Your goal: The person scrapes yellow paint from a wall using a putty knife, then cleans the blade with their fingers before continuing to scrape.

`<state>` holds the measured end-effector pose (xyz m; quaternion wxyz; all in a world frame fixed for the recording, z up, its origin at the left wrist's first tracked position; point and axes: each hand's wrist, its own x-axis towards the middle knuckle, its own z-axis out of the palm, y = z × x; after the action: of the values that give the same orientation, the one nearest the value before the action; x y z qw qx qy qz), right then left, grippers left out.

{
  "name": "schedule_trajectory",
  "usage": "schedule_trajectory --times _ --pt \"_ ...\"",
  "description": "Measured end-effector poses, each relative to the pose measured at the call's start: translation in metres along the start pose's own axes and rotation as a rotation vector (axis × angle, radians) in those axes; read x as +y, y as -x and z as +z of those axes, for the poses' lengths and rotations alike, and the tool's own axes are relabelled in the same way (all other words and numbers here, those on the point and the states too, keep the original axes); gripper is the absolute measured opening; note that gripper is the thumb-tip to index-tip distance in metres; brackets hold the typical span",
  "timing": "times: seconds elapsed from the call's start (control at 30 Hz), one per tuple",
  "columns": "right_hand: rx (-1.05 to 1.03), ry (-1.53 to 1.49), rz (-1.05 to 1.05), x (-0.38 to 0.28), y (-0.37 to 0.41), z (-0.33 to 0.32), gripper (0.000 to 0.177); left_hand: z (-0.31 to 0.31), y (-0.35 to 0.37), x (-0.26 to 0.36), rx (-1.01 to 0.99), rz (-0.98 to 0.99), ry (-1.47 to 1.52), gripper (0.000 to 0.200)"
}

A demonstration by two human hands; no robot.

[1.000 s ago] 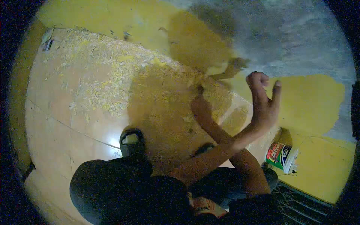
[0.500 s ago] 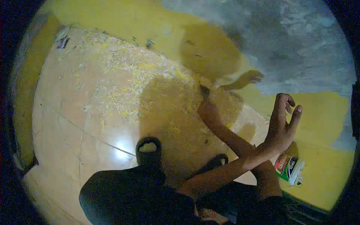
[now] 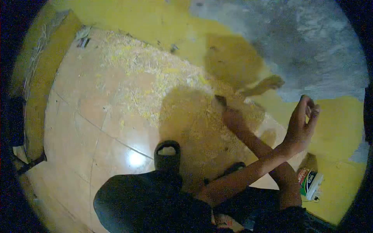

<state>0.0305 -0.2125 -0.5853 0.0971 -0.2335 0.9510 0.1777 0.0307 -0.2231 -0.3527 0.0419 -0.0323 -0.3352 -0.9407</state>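
Observation:
My right hand is closed around a scraper with a dark flat blade, held low by the floor near the base of the wall. The handle is mostly hidden in the fist. My left arm crosses over my right forearm, and my left hand hovers before the wall. Its fingers are loosely curled, with a gap between thumb and fingers and nothing visible inside. Yellow and whitish flakes litter the floor around the blade, partly under my shadow.
A paint tub with a printed label lies tilted by the wall at right. My dark slippers rest on the tiled floor. Bare grey wall shows above the yellow paint. Small debris sits in the far left corner.
The view has turned left, so the scene sits further right. My left fingers have curled closer to the thumb. My right hand still grips the scraper, with the blade tilted slightly flatter.

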Motion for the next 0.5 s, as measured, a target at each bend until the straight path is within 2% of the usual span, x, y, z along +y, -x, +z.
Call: schedule_trajectory --times 0.07,0.13,0.17,0.2,0.23,0.27,0.3,0.37,0.43,0.5 --pt "-0.140 -0.171 -0.085 0.002 0.006 -0.018 0.010 -0.006 -0.003 0.000 -0.002 -0.028 0.016 0.025" --pt "-0.110 0.060 -0.328 0.020 0.032 -0.059 0.012 -0.009 -0.006 0.002 0.040 -0.080 0.004 0.027" --pt "-0.151 -0.010 -0.239 0.037 0.041 -0.064 0.012 -0.008 -0.010 0.000 0.044 -0.105 0.008 0.027" --pt "-0.189 -0.084 -0.143 0.059 0.051 -0.069 0.012 -0.006 -0.014 -0.006 0.104 -0.049 0.075 0.027" --pt "0.129 -0.252 -0.233 0.079 0.066 -0.098 0.014 -0.002 -0.017 -0.013 0.160 0.011 0.137 0.027" --pt "0.107 -0.386 -0.019 0.111 0.085 -0.076 0.018 0.002 -0.020 -0.018 0.186 0.029 0.165 0.028" --pt "0.114 -0.393 -0.011 0.123 0.091 -0.085 0.018 0.013 -0.020 -0.027 0.177 0.024 0.158 0.028" --pt "0.248 -0.114 0.089 0.148 0.095 -0.139 0.065 0.025 -0.020 -0.032 0.176 0.034 0.202 0.028" --pt "0.313 0.006 0.141 0.154 0.098 -0.155 0.091 0.026 -0.018 -0.031 0.135 0.021 0.190 0.029" --pt "0.427 -0.312 0.245 0.147 0.106 -0.152 0.075 0.026 -0.014 -0.040 0.207 0.045 0.124 0.028"
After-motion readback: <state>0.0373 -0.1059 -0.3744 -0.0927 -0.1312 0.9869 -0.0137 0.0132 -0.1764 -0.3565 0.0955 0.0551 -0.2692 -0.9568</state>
